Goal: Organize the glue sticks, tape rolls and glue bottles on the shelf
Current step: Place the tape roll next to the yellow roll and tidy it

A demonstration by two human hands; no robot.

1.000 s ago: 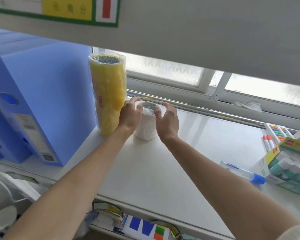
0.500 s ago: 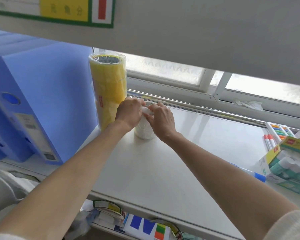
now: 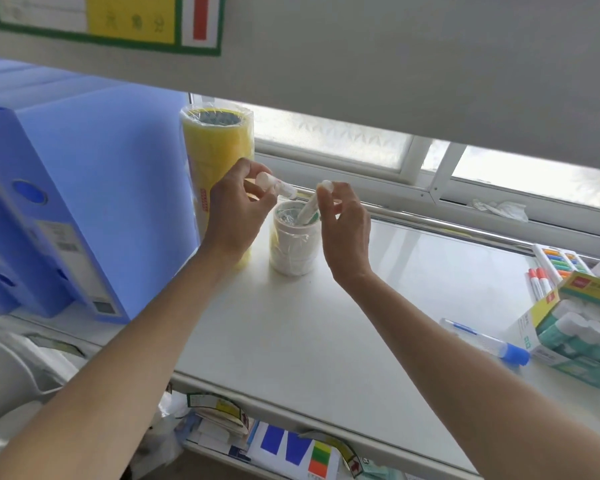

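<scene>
**Both hands lifting glue sticks at the white tape stack**

White shelf (image 3: pixel 326 341) under an upper shelf board, frosted window behind; hands meet over the back-left part of it.

Far left of the left hand: blue file boxes (image 3: pixel 84 202), upright, filling the shelf end. Between the boxes and the left hand stands a tall yellow tape stack (image 3: pixel 219 157) in clear wrap, upright, partly hidden by the hand in front of it.

Left hand (image 3: pixel 238 211): fingers pinched closed around a small glue stick (image 3: pixel 276 184), white cap toward the wrist side, stick lying roughly level above the rim of the white stack.

Between the two hands, just below them: white tape stack (image 3: pixel 295 245), upright on the shelf, just beside the yellow stack; whether they touch is unclear. Its hollow core is open at the top with crinkled plastic inside.

Right hand (image 3: pixel 345 225): thumb and fingertips closed on the top of a second glue stick (image 3: pixel 310 206), tilted, lower end down inside the core of the white stack. Other fingers loosely curled.

Well to the right of the right hand, under the forearm: glue bottle (image 3: pixel 485 341) with blue cap, lying flat. Further right: open box of glue sticks (image 3: pixel 575 332), green labels, white caps. Behind it red-capped markers (image 3: pixel 541 284) and a pack of coloured pens (image 3: pixel 558 259), at the shelf's right end.
</scene>
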